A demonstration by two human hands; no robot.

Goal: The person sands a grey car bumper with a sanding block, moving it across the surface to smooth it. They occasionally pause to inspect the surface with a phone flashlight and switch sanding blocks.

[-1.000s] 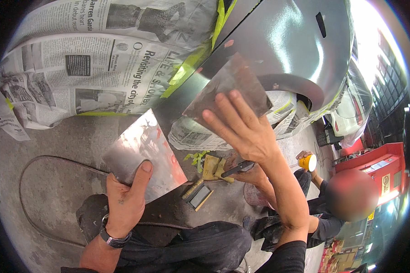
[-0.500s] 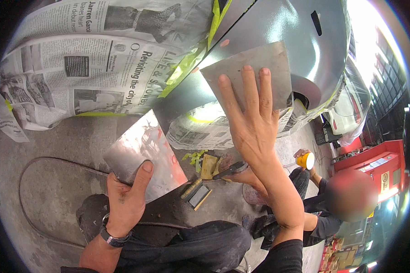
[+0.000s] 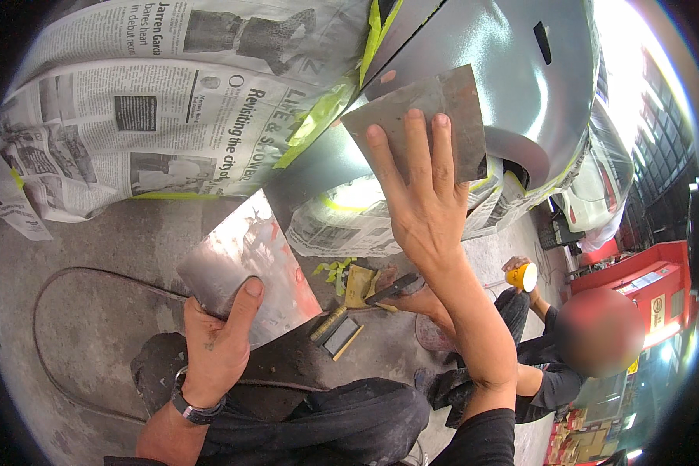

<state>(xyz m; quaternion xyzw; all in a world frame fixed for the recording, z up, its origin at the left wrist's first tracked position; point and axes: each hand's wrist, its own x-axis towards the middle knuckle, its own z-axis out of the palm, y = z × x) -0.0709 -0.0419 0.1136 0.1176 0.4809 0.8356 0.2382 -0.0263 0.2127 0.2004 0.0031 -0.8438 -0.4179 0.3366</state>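
Note:
My left hand [image 3: 213, 342] grips a shiny square metal plate [image 3: 256, 248] streaked with pinkish smears, thumb on its face, low in the head view. My right hand [image 3: 431, 210] has a darker, thin square plate [image 3: 462, 101], its spread fingers lying on the top face and thumb hidden. That plate is over the grey car panel [image 3: 505, 54], which has small pink patches; whether it touches cannot be told. Newspaper [image 3: 101, 132] and yellow-green tape [image 3: 311, 128] cover the car beside it.
Below, a co-worker [image 3: 547, 400] crouches, holding a yellow cup [image 3: 526, 276] and a dark tool [image 3: 396, 289]. A sanding block [image 3: 338, 334], a bucket [image 3: 431, 334], tape scraps and a looping hose [image 3: 78, 272] are on the concrete floor. Behind are another car [image 3: 594, 194] and a red booth.
My right hand and its dark plate have moved up and slightly right over the panel, turning more upright. My left hand and shiny plate are nearly unchanged.

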